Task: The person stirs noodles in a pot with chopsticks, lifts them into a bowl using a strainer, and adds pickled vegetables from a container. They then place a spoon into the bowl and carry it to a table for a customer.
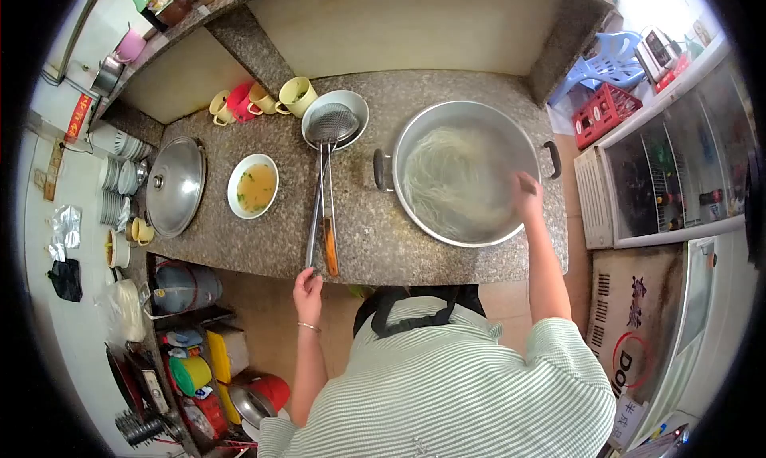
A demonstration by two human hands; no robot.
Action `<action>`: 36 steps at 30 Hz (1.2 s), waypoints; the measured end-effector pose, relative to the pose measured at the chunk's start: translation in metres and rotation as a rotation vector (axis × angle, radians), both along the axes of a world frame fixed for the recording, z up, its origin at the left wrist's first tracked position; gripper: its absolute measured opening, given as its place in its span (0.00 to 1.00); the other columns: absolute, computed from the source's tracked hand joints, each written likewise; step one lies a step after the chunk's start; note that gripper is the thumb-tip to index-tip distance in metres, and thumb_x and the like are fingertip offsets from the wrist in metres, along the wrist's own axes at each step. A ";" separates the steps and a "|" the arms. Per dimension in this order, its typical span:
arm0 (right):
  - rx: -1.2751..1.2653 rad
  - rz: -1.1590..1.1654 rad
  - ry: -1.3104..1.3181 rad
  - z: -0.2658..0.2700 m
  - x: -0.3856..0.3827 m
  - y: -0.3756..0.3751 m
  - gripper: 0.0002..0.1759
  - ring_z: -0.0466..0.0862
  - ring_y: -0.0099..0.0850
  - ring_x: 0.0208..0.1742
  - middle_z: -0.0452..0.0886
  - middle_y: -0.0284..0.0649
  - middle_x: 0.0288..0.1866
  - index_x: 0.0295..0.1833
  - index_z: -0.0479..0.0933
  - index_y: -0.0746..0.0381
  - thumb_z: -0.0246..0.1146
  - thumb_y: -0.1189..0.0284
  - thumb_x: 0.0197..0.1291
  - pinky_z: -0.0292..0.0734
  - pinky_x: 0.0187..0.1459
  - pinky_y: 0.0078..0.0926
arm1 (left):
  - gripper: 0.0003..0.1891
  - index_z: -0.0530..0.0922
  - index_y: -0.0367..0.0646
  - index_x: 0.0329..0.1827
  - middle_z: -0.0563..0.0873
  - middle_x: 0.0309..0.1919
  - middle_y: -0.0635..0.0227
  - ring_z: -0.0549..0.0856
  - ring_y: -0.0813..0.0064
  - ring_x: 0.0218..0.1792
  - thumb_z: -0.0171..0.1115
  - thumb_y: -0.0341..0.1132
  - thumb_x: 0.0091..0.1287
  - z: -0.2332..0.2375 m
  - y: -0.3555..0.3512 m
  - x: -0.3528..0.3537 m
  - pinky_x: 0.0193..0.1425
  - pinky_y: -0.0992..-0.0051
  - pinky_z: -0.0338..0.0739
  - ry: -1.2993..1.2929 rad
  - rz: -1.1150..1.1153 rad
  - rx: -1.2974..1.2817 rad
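Observation:
My left hand (pixel 308 293) is closed at the counter's front edge, its fingertips pinching the end of a long grey metal handle (pixel 314 223). That handle runs up to a white bowl (pixel 349 99), where its head is hidden. Lying across the same bowl is a wire strainer (pixel 333 124) with a wooden grip. My right hand (pixel 526 195) is closed over the right side of a large metal pot (pixel 477 240). What it holds is blurred by steam. Pale noodles (pixel 447 175) lie in the cloudy water of the pot.
Left of the strainer stands a bowl of broth with green bits (pixel 257 188), beside a large metal lid (pixel 175 187). Several mugs (pixel 297 96) line the back wall. A red crate (pixel 606 113) and a glass-door fridge (pixel 678 163) stand at right.

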State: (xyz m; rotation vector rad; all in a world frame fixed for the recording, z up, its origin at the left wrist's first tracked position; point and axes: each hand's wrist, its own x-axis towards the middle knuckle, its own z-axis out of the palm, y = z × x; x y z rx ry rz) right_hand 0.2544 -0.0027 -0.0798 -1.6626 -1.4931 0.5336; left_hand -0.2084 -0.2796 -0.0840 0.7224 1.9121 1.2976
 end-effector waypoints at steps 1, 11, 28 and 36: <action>-0.051 -0.040 0.010 0.005 0.002 -0.020 0.10 0.83 0.36 0.31 0.82 0.49 0.30 0.40 0.81 0.64 0.61 0.70 0.58 0.76 0.37 0.29 | 0.17 0.74 0.37 0.54 0.80 0.44 0.69 0.78 0.81 0.45 0.62 0.27 0.63 -0.004 0.007 0.000 0.50 0.79 0.74 0.035 -0.046 0.020; -0.141 -0.037 0.505 0.081 0.027 -0.098 0.15 0.82 0.26 0.36 0.83 0.42 0.34 0.43 0.78 0.71 0.58 0.68 0.64 0.77 0.41 0.22 | 0.34 0.60 0.44 0.67 0.75 0.54 0.48 0.75 0.48 0.53 0.63 0.30 0.56 -0.013 0.091 0.027 0.59 0.60 0.69 0.622 -0.245 -0.394; -0.132 -0.088 0.227 0.089 0.012 -0.102 0.09 0.83 0.25 0.38 0.84 0.44 0.35 0.41 0.81 0.67 0.60 0.71 0.62 0.77 0.40 0.24 | 0.25 0.66 0.28 0.61 0.78 0.51 0.48 0.79 0.60 0.51 0.59 0.29 0.61 0.030 0.021 0.053 0.58 0.68 0.70 0.406 -0.176 0.062; -0.019 0.238 0.080 0.079 -0.054 -0.052 0.09 0.83 0.44 0.38 0.82 0.50 0.36 0.40 0.81 0.64 0.62 0.70 0.59 0.77 0.42 0.31 | 0.26 0.64 0.33 0.66 0.78 0.53 0.50 0.79 0.58 0.52 0.55 0.31 0.66 0.073 0.056 0.074 0.57 0.67 0.70 0.488 -0.531 -0.014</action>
